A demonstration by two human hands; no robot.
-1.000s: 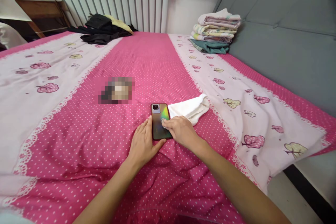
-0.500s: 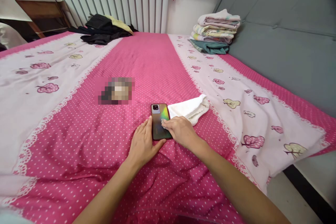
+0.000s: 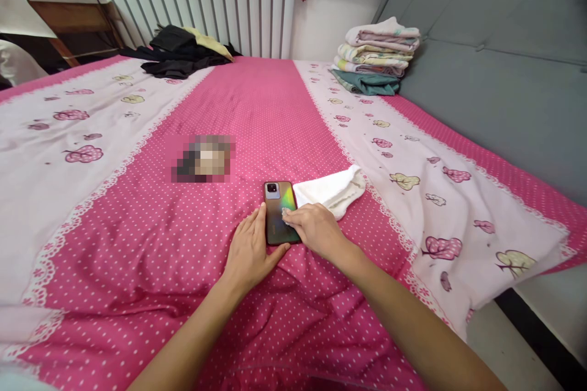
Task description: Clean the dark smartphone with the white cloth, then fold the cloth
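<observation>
A smartphone [image 3: 276, 220] lies back side up on the pink dotted bedspread, its camera block at the upper left and a green-yellow sheen on its back. Stretched out flat, my left hand [image 3: 250, 250] rests against the phone's left edge, with the thumb along its bottom edge. My right hand [image 3: 316, 227] pinches a small white wad [image 3: 285, 214], tissue-like in look, and presses it on the phone's back. Just beyond the right hand, a folded white cloth [image 3: 328, 189] lies beside the phone, partly hidden by that hand.
A blurred-out item [image 3: 204, 160] lies on the bedspread [image 3: 137, 238] left of the phone. Dark clothes [image 3: 178, 52] are heaped at the far side, near a radiator [image 3: 206, 6]. Folded fabrics [image 3: 376, 58] are stacked by the grey headboard [image 3: 495, 43].
Almost nothing differs. Both hands, the phone and the white wad keep practically the same places.
</observation>
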